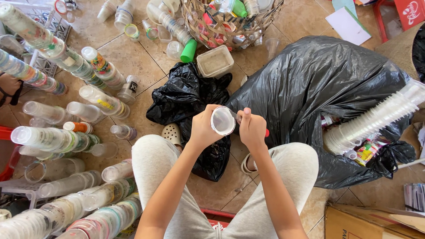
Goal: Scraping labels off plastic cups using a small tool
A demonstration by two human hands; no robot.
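A view from above onto a seated person's knees in pale grey trousers, both bare arms reaching forward over a tiled floor (pixel 133 57). The left hand (pixel 202 128) is wrapped around a clear plastic cup (pixel 222 120), its round mouth facing the camera; the right hand (pixel 252 129) is closed on the cup's far side, and something red pokes out just beside its thumb, too hidden to identify. The cup's body is mostly covered by the fingers. Beneath the hands lies a small crumpled black bag (pixel 186 97), which partly hides a perforated pale sandal (pixel 171 133). To the right a large, full black bag (pixel 310 88) fills the floor, with a long stack of clear cups (pixel 376 119) lying across it and running off the right edge. Along the left edge, many stacks of nested cups (pixel 57 137) lie side by side, several cut off by the frame. At the top edge a woven basket (pixel 230 26) of mixed bottles is cropped, with a square white tub (pixel 215 61) just in front. A cardboard box (pixel 372 221) is cut off at the bottom right corner. Bare floor shows only in narrow strips between the piles.
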